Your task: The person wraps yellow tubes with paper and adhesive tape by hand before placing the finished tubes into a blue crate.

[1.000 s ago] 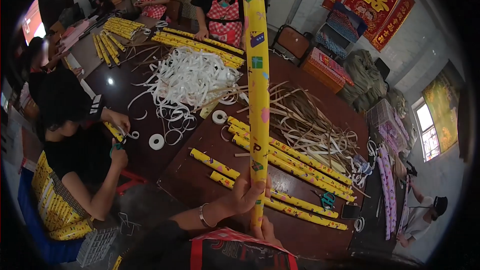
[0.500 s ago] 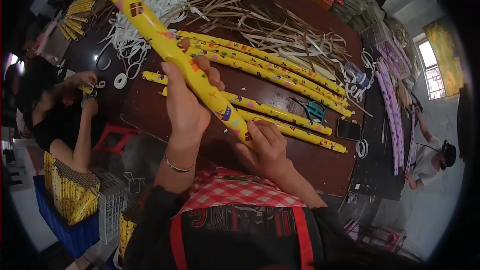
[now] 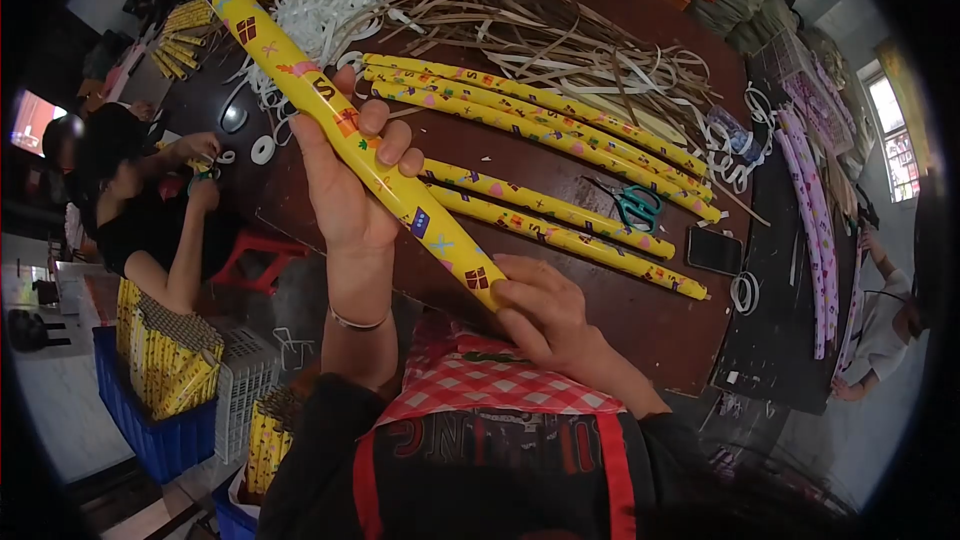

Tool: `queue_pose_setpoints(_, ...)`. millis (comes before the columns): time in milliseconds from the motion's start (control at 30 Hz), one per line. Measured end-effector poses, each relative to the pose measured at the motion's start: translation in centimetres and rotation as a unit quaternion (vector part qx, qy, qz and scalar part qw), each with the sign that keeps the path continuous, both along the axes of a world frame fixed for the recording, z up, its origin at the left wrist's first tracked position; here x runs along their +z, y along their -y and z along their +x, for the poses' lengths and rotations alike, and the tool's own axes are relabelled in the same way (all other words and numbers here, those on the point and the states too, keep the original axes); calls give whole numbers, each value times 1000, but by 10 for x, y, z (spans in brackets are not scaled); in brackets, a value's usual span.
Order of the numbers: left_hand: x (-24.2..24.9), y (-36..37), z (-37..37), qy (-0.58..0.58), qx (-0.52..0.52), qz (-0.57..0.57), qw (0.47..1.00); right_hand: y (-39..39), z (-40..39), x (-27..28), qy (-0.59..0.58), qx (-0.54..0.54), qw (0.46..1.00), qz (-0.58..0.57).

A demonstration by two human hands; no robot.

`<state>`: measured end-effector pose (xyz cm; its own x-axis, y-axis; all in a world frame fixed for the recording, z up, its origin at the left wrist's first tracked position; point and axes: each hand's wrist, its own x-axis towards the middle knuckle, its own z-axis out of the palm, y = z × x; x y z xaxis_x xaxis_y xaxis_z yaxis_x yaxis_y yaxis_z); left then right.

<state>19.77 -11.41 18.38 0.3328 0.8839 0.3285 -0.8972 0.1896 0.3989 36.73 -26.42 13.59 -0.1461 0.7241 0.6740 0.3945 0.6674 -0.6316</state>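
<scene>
Head view shows both hands on one long yellow wrapped tube [image 3: 330, 115], which is covered in printed gift paper with small coloured figures. The tube is tilted, with its far end rising to the upper left over the table and its near end close to the person's chest. The left hand [image 3: 350, 185] is clenched around the middle part, fingers curled over the top, so it seems to carry the weight and keep the angle. The right hand [image 3: 545, 315] grips the lower end, with the fingertips pressed on the paper just at the end; I judge this holds the wrapping in place there, though the end itself is hidden by the fingers.

Below the tube, on the dark brown table [image 3: 640, 325], more yellow tubes [image 3: 560, 140] lie side by side, nearly parallel, probably so they do not roll away. Teal scissors [image 3: 637, 207] rest just beside them, and a black phone [image 3: 714, 250] lies near the table edge. Brown strips [image 3: 560, 40] and white strips [image 3: 320, 10] are heaped further back. At the left, another person [image 3: 150, 230] sits with both hands close together over a small thing, near a white tape roll [image 3: 263, 149]. A blue crate with yellow tubes [image 3: 165, 370] stands on the floor.
</scene>
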Motion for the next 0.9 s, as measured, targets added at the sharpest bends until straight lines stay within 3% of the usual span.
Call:
queue_pose_setpoints(33, -1, 0, -1, -1, -1, -1, 1000, 2, 0, 0, -1, -1, 1000, -1)
queue_pose_setpoints(100, -3, 1, -1, -2, 7, -3, 1000, 8, 0, 4, -85, 8, 985, -151)
queue_pose_setpoints(133, -4, 1, 0, -1, 6, -6, 1000, 7, 0, 8, -84, 7, 984, -154)
queue_pose_setpoints(300, -10, 5, 9, -17, 13, -22, 1000, -17, -1, 20, 36, 13, 961, -273)
queue_pose_setpoints(400, -11, 3, 12, -47, 18, -46, 998, -19, 2, 12, 16, 70, 940, -334)
queue_pose_setpoints(667, -21, -2, 21, -89, -24, -95, 991, -6, 2, -2, -97, 144, 917, -359)
queue_pose_setpoints(900, -28, 0, 21, -143, 8, -146, 979, -2, 0, -14, -145, 162, 899, -380)
